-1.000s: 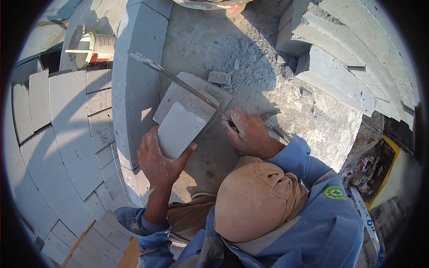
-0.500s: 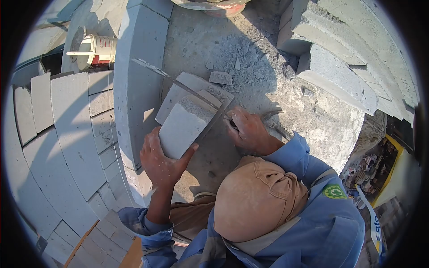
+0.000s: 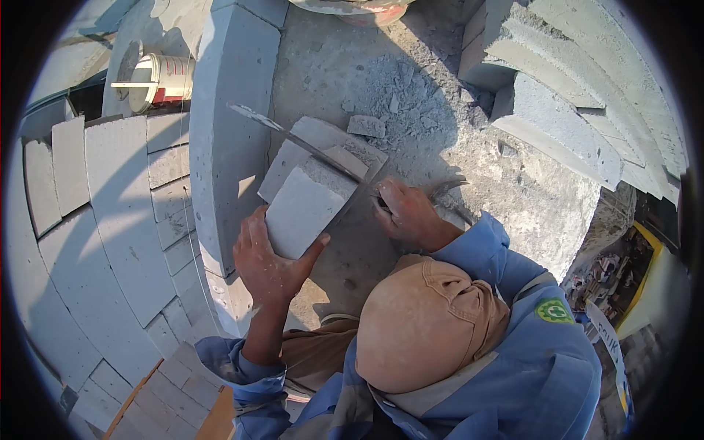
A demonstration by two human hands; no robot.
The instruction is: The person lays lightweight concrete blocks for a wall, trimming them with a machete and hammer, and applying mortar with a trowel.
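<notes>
A light grey block (image 3: 306,209) lies under my left hand (image 3: 271,260), whose fingers and thumb grip its near sides. The long narrow blade of a hand saw (image 3: 293,139), seen almost edge-on, runs along the block's rough far edge, its whitish tip pointing up and left. My right hand (image 3: 407,213) is closed around the saw's dark handle, mostly hidden by the fingers. Beneath and behind the block is another flat grey slab (image 3: 302,147). A small broken piece (image 3: 366,126) sits just beyond it.
Crumbs and dust (image 3: 411,103) cover the floor ahead. A long block wall (image 3: 231,110) stands at left, with a white bucket (image 3: 170,81) beyond it. Stacked blocks (image 3: 561,136) rise at right. A curved metal tool (image 3: 449,189) lies behind my right hand. My bent knee (image 3: 414,323) is close below.
The saw blade's tip has slid slightly down and right, toward my right hand. My left hand keeps its grip on the block, and the whole view has shifted a little.
</notes>
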